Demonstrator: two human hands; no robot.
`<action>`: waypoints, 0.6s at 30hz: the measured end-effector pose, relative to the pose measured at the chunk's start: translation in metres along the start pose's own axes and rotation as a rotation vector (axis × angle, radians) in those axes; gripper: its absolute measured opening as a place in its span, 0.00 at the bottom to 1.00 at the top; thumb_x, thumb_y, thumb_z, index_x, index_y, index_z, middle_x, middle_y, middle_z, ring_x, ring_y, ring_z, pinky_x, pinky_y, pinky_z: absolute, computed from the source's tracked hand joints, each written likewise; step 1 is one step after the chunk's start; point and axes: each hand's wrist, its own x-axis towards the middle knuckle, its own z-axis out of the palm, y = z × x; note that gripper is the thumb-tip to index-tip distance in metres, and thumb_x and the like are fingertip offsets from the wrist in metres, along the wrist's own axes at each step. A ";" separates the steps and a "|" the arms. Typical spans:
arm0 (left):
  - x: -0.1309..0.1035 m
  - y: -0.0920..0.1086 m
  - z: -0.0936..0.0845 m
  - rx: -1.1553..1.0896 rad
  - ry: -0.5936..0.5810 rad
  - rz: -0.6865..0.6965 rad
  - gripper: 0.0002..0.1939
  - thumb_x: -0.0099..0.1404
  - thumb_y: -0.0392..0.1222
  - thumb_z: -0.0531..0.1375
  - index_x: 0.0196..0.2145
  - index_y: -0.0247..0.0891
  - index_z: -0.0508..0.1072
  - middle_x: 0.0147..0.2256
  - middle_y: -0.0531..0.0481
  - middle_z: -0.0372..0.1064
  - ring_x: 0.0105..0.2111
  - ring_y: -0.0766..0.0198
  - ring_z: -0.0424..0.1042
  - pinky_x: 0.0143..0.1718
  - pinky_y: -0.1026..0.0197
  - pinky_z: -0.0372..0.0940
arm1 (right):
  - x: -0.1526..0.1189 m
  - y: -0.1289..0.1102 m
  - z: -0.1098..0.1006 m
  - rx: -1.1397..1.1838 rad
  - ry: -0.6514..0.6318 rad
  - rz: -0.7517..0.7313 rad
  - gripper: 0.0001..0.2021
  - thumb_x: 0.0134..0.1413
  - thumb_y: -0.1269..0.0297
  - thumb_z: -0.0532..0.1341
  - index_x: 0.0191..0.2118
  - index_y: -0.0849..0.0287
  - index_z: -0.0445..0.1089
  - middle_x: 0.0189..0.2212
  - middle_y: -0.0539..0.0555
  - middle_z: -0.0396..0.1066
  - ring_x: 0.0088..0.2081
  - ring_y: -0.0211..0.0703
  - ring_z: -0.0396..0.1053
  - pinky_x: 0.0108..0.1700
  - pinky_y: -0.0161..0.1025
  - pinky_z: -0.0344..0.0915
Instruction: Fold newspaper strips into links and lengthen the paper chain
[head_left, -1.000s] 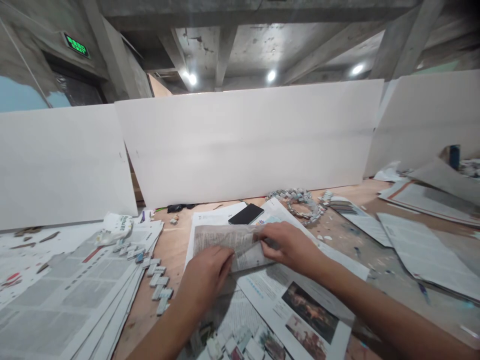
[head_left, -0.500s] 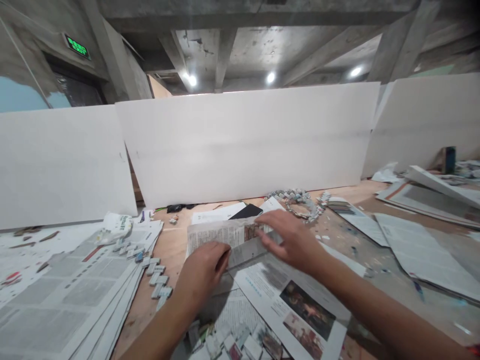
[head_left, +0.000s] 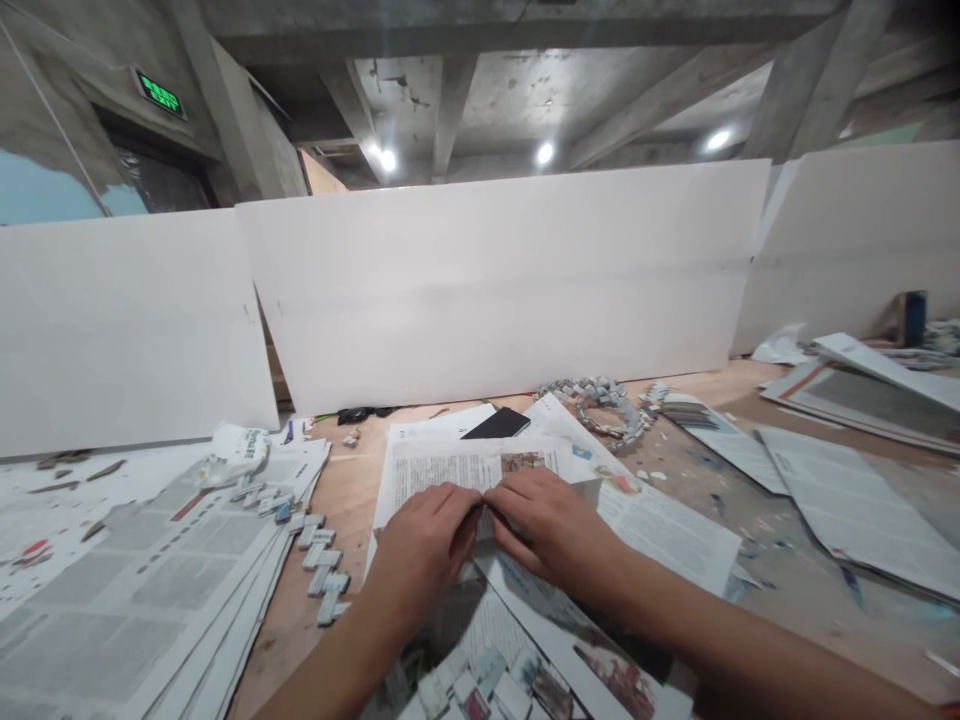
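Observation:
My left hand point(head_left: 431, 530) and my right hand point(head_left: 551, 515) meet at the middle of the worktop, fingertips pinched together on a sheet of newspaper point(head_left: 435, 468). The sheet has columns of print and a small picture, and its near edge is hidden under my fingers. Beneath my forearms lie more printed pages point(head_left: 675, 535), one with colour photos. Close to me, several small folded paper pieces point(head_left: 511, 695) are linked together. Just beyond the sheet, a flat black object point(head_left: 496, 423), perhaps a phone, rests on white paper.
A zigzag chain of folded paper point(head_left: 321, 560) runs beside stacked newspapers point(head_left: 180, 590) on the left. A white plastic packet point(head_left: 238, 452) lies on them. At the back sits a folded-paper ring point(head_left: 592, 395). More newspapers point(head_left: 862, 505) cover the right. White panels point(head_left: 487, 290) stand behind.
My right hand has come left and down to meet my left hand, its fingers closing on the newspaper. My left hand has shifted slightly right. More of the pages behind now shows.

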 end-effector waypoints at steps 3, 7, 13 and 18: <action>0.001 0.002 -0.001 0.009 -0.023 -0.018 0.05 0.69 0.35 0.54 0.39 0.41 0.69 0.34 0.51 0.70 0.35 0.59 0.69 0.36 0.59 0.63 | 0.000 -0.002 0.002 -0.017 0.019 0.002 0.06 0.61 0.70 0.56 0.33 0.59 0.68 0.30 0.53 0.67 0.34 0.44 0.64 0.39 0.40 0.57; 0.003 0.001 -0.003 -0.002 -0.014 -0.054 0.04 0.68 0.36 0.54 0.39 0.41 0.68 0.34 0.51 0.70 0.35 0.59 0.69 0.37 0.59 0.63 | 0.001 0.000 0.003 -0.049 0.065 0.012 0.07 0.60 0.70 0.57 0.29 0.58 0.66 0.27 0.51 0.66 0.32 0.43 0.62 0.38 0.39 0.55; 0.004 -0.013 -0.009 0.018 -0.019 -0.130 0.03 0.69 0.38 0.53 0.39 0.42 0.66 0.36 0.51 0.70 0.37 0.59 0.70 0.38 0.58 0.62 | 0.003 0.012 -0.002 -0.092 0.118 0.029 0.06 0.57 0.72 0.58 0.29 0.59 0.68 0.26 0.51 0.66 0.31 0.42 0.60 0.37 0.39 0.52; 0.006 -0.026 -0.017 0.025 0.031 -0.230 0.03 0.68 0.38 0.53 0.38 0.42 0.66 0.36 0.52 0.71 0.37 0.59 0.71 0.38 0.60 0.62 | 0.003 0.024 -0.010 -0.085 0.150 0.068 0.06 0.58 0.71 0.58 0.30 0.60 0.70 0.26 0.51 0.66 0.31 0.43 0.61 0.36 0.39 0.52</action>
